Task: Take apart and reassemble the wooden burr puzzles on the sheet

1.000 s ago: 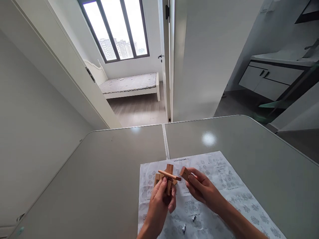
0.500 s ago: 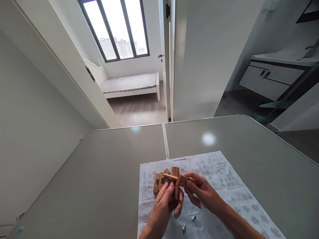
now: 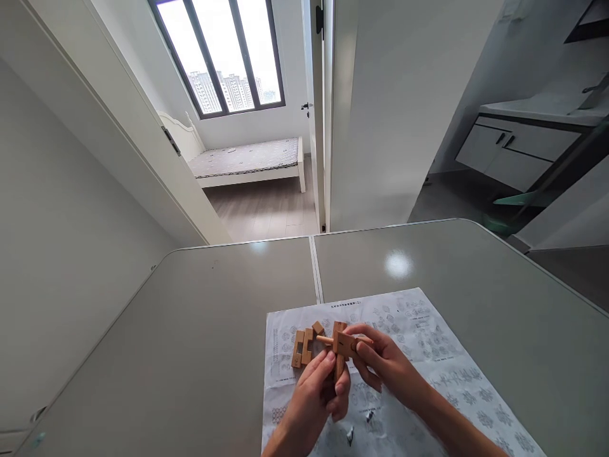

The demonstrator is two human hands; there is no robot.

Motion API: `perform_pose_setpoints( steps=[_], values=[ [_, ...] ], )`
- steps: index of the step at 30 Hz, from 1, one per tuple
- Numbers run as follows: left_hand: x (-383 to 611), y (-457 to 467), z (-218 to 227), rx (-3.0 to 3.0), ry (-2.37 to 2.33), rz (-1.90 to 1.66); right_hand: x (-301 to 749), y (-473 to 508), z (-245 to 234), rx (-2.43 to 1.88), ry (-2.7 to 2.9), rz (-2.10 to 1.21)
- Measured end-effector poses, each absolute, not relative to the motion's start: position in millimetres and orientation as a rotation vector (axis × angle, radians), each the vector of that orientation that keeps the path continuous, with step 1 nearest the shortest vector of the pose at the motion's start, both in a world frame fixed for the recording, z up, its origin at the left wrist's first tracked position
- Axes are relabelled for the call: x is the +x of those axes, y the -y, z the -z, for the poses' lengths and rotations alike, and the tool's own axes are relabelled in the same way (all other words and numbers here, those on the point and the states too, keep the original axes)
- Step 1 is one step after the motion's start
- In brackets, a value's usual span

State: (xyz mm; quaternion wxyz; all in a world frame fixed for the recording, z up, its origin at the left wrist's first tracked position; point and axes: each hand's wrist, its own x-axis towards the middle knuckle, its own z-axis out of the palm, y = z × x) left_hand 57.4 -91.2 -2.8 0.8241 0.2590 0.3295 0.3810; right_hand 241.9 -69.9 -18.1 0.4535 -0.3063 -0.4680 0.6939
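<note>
Wooden puzzle (image 3: pixel 339 365): held over paper sheet (image 3: pixel 428 355)
Left hand (image 3: pixel 316 393): closed on its post
Right hand (image 3: pixel 385 365): pinching block (image 3: pixel 345 343)

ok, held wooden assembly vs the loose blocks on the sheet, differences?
The wooden assembly is gripped by the left hand and right hand; the loose blocks lie untouched on the instruction sheet. The assembly's pieces cross, with a thin rod sticking out; the loose blocks lie side by side. Both are light brown wood.
</note>
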Motion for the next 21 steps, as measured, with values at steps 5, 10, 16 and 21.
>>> perform_pose_setpoints(
  steps=[5,10,16,21],
  values=[
    [56.7,87.8,-10.6,0.505,-0.73,-0.832,240.8,69.8,12.2,-0.808,1.107,-1.709],
    [55.9,88.2,-11.8,0.534,-0.769,-0.861,237.8,69.0,13.4,-0.826,1.114,-1.692],
    [61.9,93.4,9.7,0.768,-0.942,-0.909,232.4,67.9,21.1,-0.878,1.178,-1.652],
    [63.0,94.4,8.6,0.834,-0.92,-0.9,232.8,69.6,21.4,-0.928,1.171,-1.646]
  ],
)
